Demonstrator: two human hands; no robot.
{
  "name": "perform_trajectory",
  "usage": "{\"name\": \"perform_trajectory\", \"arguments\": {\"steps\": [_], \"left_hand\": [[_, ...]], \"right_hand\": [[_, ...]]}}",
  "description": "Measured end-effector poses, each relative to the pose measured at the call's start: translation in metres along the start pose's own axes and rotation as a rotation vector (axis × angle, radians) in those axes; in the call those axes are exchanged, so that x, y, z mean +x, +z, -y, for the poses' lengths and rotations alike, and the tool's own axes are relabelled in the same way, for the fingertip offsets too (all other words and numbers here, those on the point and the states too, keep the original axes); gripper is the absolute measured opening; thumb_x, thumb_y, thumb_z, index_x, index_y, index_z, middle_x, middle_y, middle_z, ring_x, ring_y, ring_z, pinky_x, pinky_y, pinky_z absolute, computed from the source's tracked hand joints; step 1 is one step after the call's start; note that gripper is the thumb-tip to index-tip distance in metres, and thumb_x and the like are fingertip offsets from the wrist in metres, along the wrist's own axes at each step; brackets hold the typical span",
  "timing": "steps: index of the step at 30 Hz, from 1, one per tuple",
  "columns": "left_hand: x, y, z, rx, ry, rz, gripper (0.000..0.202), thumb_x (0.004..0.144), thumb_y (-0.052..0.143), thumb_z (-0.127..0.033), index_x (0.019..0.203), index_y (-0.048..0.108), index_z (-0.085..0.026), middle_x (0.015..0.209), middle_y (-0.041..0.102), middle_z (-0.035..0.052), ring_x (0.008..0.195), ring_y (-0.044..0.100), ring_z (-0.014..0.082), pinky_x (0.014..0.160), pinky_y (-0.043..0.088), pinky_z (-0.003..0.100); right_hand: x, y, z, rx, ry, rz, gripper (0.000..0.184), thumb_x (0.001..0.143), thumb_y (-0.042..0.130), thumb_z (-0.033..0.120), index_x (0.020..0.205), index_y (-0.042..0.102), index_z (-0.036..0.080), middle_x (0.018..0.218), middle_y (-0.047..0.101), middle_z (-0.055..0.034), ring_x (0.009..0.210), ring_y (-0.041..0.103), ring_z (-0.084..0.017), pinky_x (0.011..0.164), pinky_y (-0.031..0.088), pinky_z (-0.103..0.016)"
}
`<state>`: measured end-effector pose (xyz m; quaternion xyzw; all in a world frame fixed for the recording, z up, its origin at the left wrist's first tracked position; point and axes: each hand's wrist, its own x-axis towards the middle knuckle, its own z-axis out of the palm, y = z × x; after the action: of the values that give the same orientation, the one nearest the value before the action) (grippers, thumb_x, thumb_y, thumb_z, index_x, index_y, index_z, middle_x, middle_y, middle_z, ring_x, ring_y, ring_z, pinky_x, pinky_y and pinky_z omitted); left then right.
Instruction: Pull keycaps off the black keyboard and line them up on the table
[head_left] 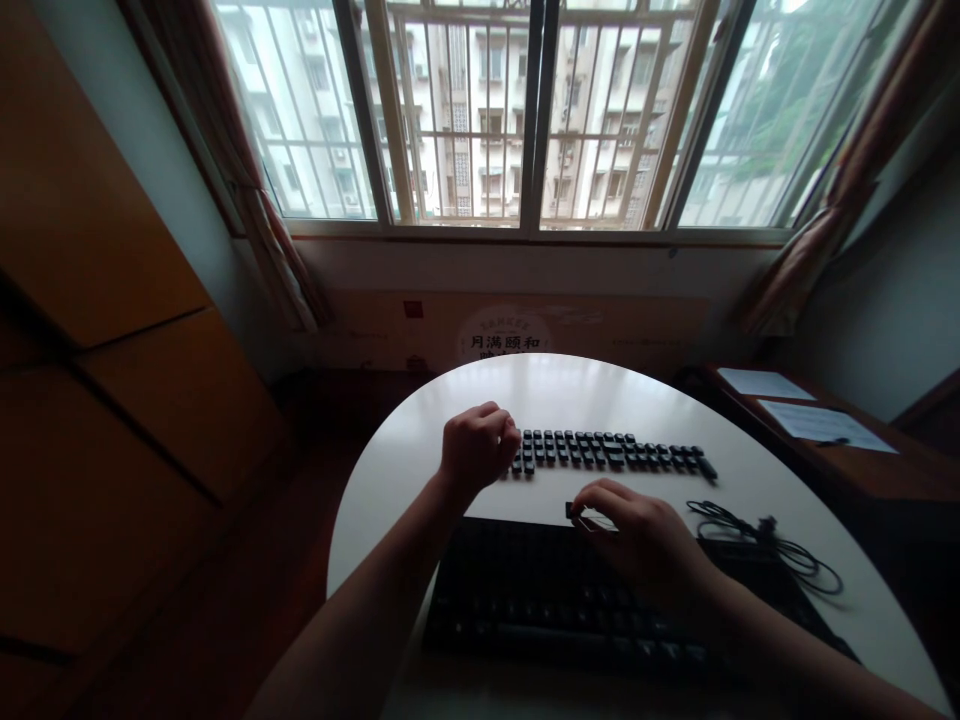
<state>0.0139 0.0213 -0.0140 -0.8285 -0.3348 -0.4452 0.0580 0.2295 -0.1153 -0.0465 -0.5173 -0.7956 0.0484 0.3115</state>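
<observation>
My left hand (480, 445) is closed in a loose fist at the left end of the rows of loose black keycaps (592, 450); what is inside its fingers, if anything, is hidden. Between the thumb and fingers of my right hand (637, 520) is a wire keycap puller (596, 518), its thin wires showing below the fingers. At the fingertips there is a small black block (570, 510); whether it is the puller's handle or a keycap I cannot tell. Below both hands lies a black keyboard (525, 580), its upper part dark and its lower rows still bearing keys.
The round white table (390, 480) has a curved edge all round. A coiled black cable (772, 545) lies to the right of the keyboard. Beyond, papers (825, 425) and a pen rest on a brown side table (885, 470). A barred window (532, 120) stands ahead.
</observation>
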Motion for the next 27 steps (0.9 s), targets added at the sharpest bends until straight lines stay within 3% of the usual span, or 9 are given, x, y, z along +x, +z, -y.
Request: {"name": "perform_trajectory", "arguments": {"steps": [4,11,27], "left_hand": [[0.002,0.0,0.006,0.034,-0.012,-0.021,0.03,0.085,0.048,-0.023,0.057,0.055,-0.017,0.062,0.057,0.0017,0.052,0.043,0.0119,0.051,0.026,0.025],[0.004,-0.004,0.013,0.05,-0.046,-0.032,0.032,0.086,0.048,-0.025,0.056,0.052,-0.017,0.06,0.055,0.0011,0.05,0.04,0.0112,0.05,0.024,0.025],[0.004,-0.002,0.02,0.064,-0.034,-0.002,0.042,0.092,0.046,-0.036,0.055,0.052,-0.017,0.058,0.052,0.0,0.047,0.035,0.0096,0.049,0.02,0.025]], "right_hand": [[0.018,0.016,-0.021,-0.01,0.078,0.112,0.012,0.087,0.066,0.018,0.092,0.07,0.027,0.093,0.076,-0.001,0.078,0.072,-0.021,0.069,0.053,-0.03],[0.05,0.042,-0.052,-0.034,0.181,0.146,0.009,0.084,0.068,0.019,0.087,0.073,0.026,0.092,0.078,-0.0013,0.085,0.073,-0.024,0.074,0.051,-0.033],[0.069,0.058,-0.062,-0.095,0.262,0.134,0.011,0.085,0.066,0.027,0.089,0.076,0.028,0.093,0.08,0.0011,0.087,0.074,-0.023,0.076,0.049,-0.029]]}}
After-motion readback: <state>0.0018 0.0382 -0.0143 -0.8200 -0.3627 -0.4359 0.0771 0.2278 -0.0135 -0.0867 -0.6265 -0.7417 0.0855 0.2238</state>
